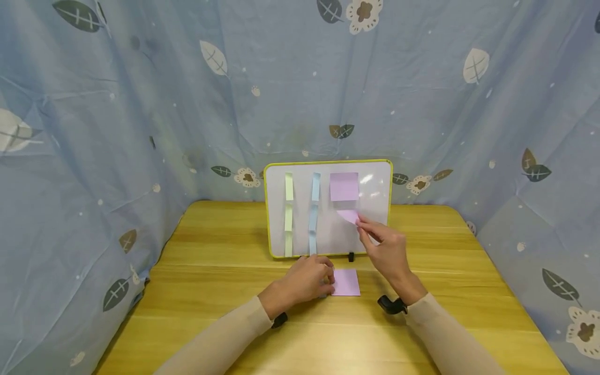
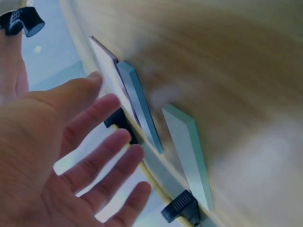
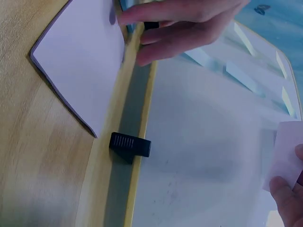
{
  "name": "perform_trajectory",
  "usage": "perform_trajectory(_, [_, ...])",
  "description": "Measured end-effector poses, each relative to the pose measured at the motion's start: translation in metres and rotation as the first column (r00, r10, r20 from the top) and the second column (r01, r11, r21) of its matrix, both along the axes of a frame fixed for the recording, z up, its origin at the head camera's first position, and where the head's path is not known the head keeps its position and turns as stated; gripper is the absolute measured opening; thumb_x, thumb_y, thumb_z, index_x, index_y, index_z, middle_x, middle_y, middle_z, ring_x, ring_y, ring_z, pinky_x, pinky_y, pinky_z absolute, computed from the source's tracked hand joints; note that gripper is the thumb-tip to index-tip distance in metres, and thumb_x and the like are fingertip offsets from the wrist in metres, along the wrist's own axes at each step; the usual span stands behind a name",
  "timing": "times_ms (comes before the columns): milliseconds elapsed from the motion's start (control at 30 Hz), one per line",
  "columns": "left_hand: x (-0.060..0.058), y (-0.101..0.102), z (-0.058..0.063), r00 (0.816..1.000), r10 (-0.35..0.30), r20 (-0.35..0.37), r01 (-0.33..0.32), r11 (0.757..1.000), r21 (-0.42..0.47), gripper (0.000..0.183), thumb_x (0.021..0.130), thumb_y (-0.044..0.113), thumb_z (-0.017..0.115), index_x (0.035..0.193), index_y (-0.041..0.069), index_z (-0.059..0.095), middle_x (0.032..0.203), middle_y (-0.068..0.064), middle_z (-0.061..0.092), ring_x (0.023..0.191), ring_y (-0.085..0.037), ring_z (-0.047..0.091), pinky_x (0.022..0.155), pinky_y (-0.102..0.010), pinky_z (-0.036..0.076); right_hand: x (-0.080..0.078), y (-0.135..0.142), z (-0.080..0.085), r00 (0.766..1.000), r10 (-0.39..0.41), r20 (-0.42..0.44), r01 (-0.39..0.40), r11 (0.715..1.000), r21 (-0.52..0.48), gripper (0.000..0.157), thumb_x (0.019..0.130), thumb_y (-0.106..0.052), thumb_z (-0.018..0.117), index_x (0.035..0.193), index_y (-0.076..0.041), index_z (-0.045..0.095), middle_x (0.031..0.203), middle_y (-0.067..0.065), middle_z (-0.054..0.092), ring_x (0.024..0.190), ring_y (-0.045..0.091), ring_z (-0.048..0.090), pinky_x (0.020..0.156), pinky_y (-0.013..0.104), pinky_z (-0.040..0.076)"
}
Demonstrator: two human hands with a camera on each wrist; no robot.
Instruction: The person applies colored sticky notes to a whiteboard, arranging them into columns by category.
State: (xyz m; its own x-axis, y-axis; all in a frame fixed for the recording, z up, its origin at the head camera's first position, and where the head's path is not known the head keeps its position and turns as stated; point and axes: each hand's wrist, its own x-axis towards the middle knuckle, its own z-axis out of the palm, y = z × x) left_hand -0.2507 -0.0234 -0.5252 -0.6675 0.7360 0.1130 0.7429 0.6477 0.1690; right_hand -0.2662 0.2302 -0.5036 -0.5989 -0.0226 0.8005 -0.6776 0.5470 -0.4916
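My right hand (image 1: pixel 388 254) pinches a purple sticky note (image 1: pixel 348 216) by its right end, in front of the whiteboard (image 1: pixel 302 208). The note looks bent and tilted; whether it touches the board I cannot tell. Over the table, my left hand (image 1: pixel 300 282) hovers at the left side of the purple sticky note pad (image 1: pixel 347 284). Its fingers are loosely bent, with nothing between them in the left wrist view. Beside the pad lie a narrow blue pad (image 2: pixel 138 106) and a narrow green pad (image 2: pixel 187 146), mostly hidden by the left hand in the head view.
The yellow-framed board stands on black feet (image 1: pixel 351 257). It bears a column of green strips (image 1: pixel 288 186), a column of blue strips (image 1: pixel 316 186) and a purple note (image 1: pixel 344 186) at upper right. A patterned curtain (image 1: pixel 300 94) surrounds the wooden table (image 1: pixel 220 229).
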Motion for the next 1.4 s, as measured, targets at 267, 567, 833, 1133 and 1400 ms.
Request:
perform_trajectory(267, [-0.003,-0.005,0.014,0.996,-0.024,-0.088,0.035,0.991,0.128,0.014,0.11,0.034,0.085,0.114,0.023,0.093,0.126,0.004,0.084,0.115,-0.018,0.08,0.099,-0.033,0.068,-0.003,-0.006,-0.001,0.994,-0.048,-0.095,0.055,0.996,0.065,0.03,0.093,0.016,0.087,0.12,0.004,0.09,0.129,0.021,0.086,0.113,0.044,0.087,0.104,0.009,0.055])
perform_trajectory(567, [-0.016,-0.01,0.032,0.971,-0.016,-0.238,0.085,0.955,0.283,0.008,0.108,0.023,0.087,0.112,0.017,0.091,0.115,0.003,0.087,0.105,-0.017,0.084,0.092,-0.032,0.07,-0.009,-0.013,-0.005,0.987,-0.094,-0.13,0.107,0.99,0.094,0.03,0.092,0.014,0.089,0.121,0.006,0.088,0.129,0.023,0.085,0.115,0.042,0.086,0.091,0.042,0.066])
perform_trajectory(833, [-0.023,-0.012,0.047,0.955,0.023,-0.295,0.096,0.917,0.386,0.006,0.108,0.019,0.087,0.11,0.016,0.091,0.111,0.002,0.088,0.101,-0.018,0.085,0.087,-0.034,0.071,-0.015,-0.023,-0.008,0.98,-0.128,-0.151,0.143,0.986,0.089,0.027,0.094,0.012,0.089,0.12,0.005,0.089,0.13,0.023,0.085,0.113,0.04,0.087,0.089,0.048,0.068])
perform_trajectory(1133, [-0.031,-0.013,0.059,0.945,0.057,-0.323,0.09,0.902,0.422,0.007,0.109,0.019,0.086,0.111,0.015,0.091,0.109,0.001,0.087,0.098,-0.019,0.084,0.086,-0.035,0.07,-0.014,-0.027,-0.009,0.984,-0.142,-0.104,0.152,0.983,0.102,0.024,0.096,0.009,0.089,0.12,0.007,0.089,0.13,0.026,0.084,0.114,0.042,0.086,0.09,0.05,0.069])
perform_trajectory(1400, [-0.038,-0.015,0.074,0.935,0.093,-0.341,0.074,0.892,0.446,0.008,0.11,0.019,0.085,0.115,0.016,0.09,0.11,-0.001,0.087,0.1,-0.021,0.083,0.089,-0.036,0.07,-0.015,-0.028,-0.009,0.988,-0.137,-0.078,0.145,0.983,0.111,0.024,0.096,0.008,0.089,0.12,0.007,0.088,0.132,0.026,0.083,0.116,0.043,0.086,0.092,0.05,0.069])
